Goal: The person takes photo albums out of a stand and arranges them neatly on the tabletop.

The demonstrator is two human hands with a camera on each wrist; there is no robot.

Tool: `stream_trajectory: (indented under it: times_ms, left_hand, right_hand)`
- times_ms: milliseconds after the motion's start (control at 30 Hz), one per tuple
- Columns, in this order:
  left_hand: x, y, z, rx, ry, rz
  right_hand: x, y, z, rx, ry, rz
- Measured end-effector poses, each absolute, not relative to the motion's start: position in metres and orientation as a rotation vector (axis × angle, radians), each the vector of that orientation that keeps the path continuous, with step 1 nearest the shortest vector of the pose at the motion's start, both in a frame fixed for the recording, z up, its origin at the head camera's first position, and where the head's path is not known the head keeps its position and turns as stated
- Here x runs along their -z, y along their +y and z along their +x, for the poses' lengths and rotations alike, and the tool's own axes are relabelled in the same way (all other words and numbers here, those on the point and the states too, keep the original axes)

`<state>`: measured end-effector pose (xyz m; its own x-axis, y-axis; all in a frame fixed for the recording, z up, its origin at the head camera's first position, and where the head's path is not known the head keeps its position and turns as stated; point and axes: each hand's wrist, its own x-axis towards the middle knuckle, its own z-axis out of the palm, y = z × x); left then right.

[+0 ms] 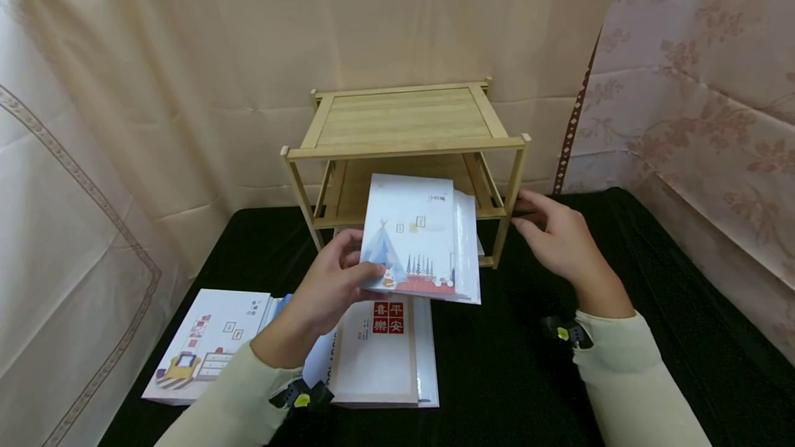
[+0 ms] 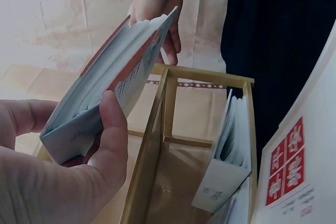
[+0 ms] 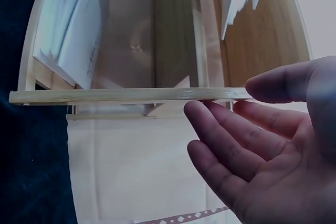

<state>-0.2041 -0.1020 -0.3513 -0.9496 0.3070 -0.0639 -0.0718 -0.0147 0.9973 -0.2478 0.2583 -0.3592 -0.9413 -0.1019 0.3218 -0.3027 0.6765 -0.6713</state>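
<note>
My left grip (image 1: pixel 328 288) pinches the tent-picture book (image 1: pixel 410 233) before the rack (image 1: pixel 404 119); my right grip (image 1: pixel 559 247) pinches its right post (image 1: pixel 501 243). The bottom-shelf books (image 2: pixel 218 184) seem already placed; the near-left books (image 1: pixel 208 343) wait on the desk (image 1: pixel 509 371).

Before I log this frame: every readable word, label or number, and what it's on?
"平安喜樂" (columns from the right): red block on the front-centre book.
Lettering along that book's left edge: too blurred.
"小时": cover top, held book in the left hand; next character unclear, boxed text too small.
Far-left book: cover text too small.
Shelved book: spine text too blurred.
No readable numbers.
</note>
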Motion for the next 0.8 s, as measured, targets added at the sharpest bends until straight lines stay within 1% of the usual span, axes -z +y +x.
stream_trajectory:
  times_ms: [467, 800]
  left_hand:
    - [0.379, -0.100, -0.168, -2.044, 1.905, 0.160]
    - [0.410, -0.085, -0.158, -2.000, 1.850, 0.184]
  right_hand:
    - [0.356, 0.257, -0.247, -1.137, -2.644, 0.300]
    - [0.355, 0.257, -0.247, -1.154, -2.677, 0.289]
